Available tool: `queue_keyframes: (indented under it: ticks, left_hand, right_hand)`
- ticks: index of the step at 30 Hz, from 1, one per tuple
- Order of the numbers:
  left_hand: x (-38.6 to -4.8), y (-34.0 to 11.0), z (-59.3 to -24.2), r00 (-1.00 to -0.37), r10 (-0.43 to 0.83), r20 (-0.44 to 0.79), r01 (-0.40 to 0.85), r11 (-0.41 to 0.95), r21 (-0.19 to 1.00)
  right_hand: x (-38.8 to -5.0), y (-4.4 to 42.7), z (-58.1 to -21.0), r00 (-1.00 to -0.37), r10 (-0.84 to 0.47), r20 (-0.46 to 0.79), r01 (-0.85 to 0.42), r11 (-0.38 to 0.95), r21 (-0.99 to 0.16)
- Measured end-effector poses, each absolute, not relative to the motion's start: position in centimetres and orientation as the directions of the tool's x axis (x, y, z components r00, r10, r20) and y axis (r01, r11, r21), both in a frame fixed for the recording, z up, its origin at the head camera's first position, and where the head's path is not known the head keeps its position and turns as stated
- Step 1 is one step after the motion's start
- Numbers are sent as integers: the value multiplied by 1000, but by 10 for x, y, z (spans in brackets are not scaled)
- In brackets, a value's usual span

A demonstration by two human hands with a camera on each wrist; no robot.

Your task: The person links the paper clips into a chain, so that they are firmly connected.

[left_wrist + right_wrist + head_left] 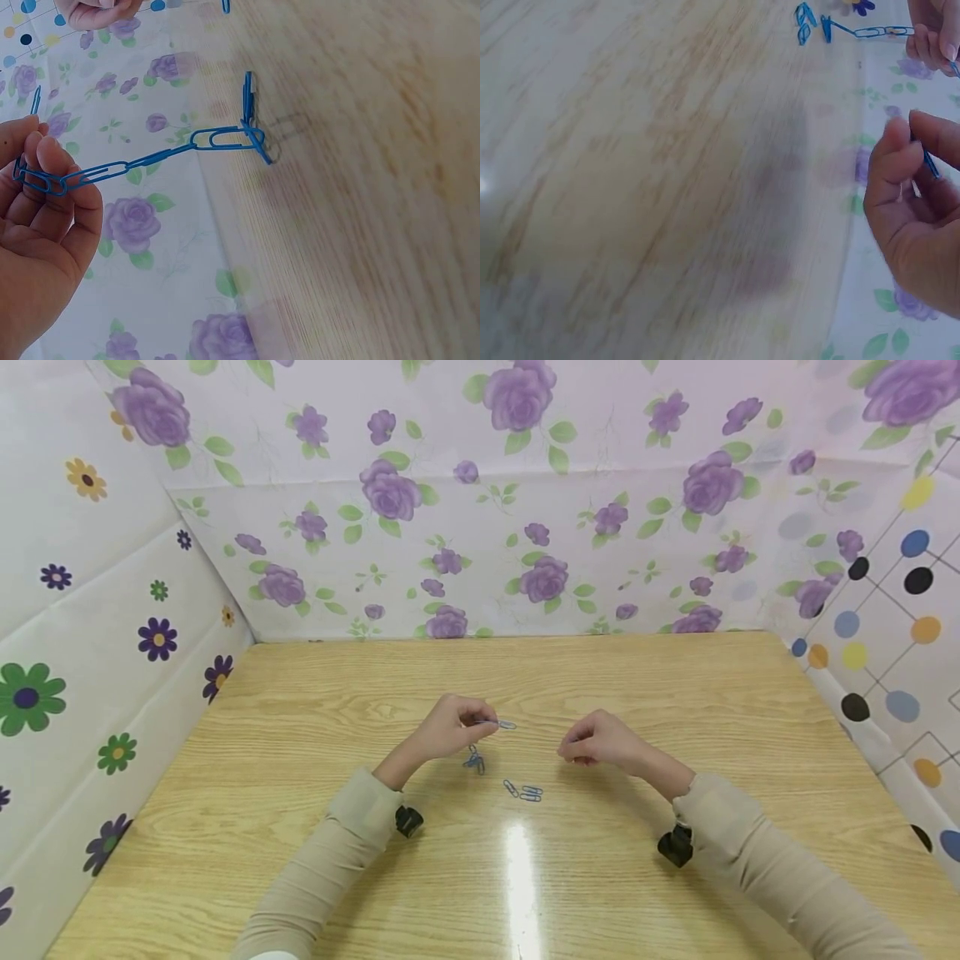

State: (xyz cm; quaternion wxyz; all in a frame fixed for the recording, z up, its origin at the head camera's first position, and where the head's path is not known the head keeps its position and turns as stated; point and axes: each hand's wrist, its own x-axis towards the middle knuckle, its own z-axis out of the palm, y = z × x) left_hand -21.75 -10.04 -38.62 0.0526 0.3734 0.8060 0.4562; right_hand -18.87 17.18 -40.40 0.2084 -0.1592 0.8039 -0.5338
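Right hand (926,232) | pinches paperclip (931,165) | right-wrist view: clear; head view: obscured

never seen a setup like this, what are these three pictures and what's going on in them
There is no robot here, just a person's two bare hands. The wide picture comes from a camera worn on the head, looking forward and down. The other two come from cameras worn on the wrists, each looking at that hand's work.

On the wooden table lie a few loose blue paper clips. The left hand pinches a chain of linked clips, which runs down toward the table. The right hand holds another blue clip, mostly hidden by its fingers. Patterned cloth stands around the table.
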Motion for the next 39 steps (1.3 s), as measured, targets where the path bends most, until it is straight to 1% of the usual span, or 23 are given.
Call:
queue_keyframes:
  ticks: [6, 10, 13, 18, 21, 25, 29, 33, 36, 39]
  left_hand:
    - [-218, -100, -386, -712, 653, 260, 561, 306, 769]
    - [-217, -99, -386, -712, 652, 260, 561, 306, 769]
    - [-217, -100, -386, -710, 652, 265, 562, 299, 771]
    - [-217, -100, -386, -708, 651, 272, 563, 289, 774]
    - [-217, -100, -387, -709, 651, 271, 562, 289, 775]
    - [-217, -101, -387, -712, 649, 268, 559, 292, 776]
    - [-218, -101, -388, -710, 649, 273, 563, 291, 774]
    - [-218, -100, -388, -705, 651, 280, 572, 290, 767]
    - [-218, -99, -387, -701, 657, 278, 576, 290, 765]
    - [-218, -99, -387, -693, 666, 275, 578, 286, 764]
  right_hand:
    - [-188, 172, -408, -809, -567, -153, -31, 302, -953]
    - [-186, 170, -410, -775, -618, -131, -86, 308, -947]
    - [-186, 170, -410, -767, -629, -125, -100, 310, -946]
    - [-187, 174, -411, -769, -621, -150, -20, 258, -966]
    - [-187, 177, -409, -745, -644, -173, 30, 226, -974]
    - [-187, 180, -406, -713, -677, -181, 55, 203, -978]
    - [-188, 181, -405, -717, -675, -175, 29, 222, -975]
    - [-188, 181, -406, -745, -646, -167, -19, 270, -963]
    - [-188, 181, -405, -769, -626, -128, -62, 273, -960]
    - [-188, 182, -403, -775, -626, -84, -99, 252, -963]
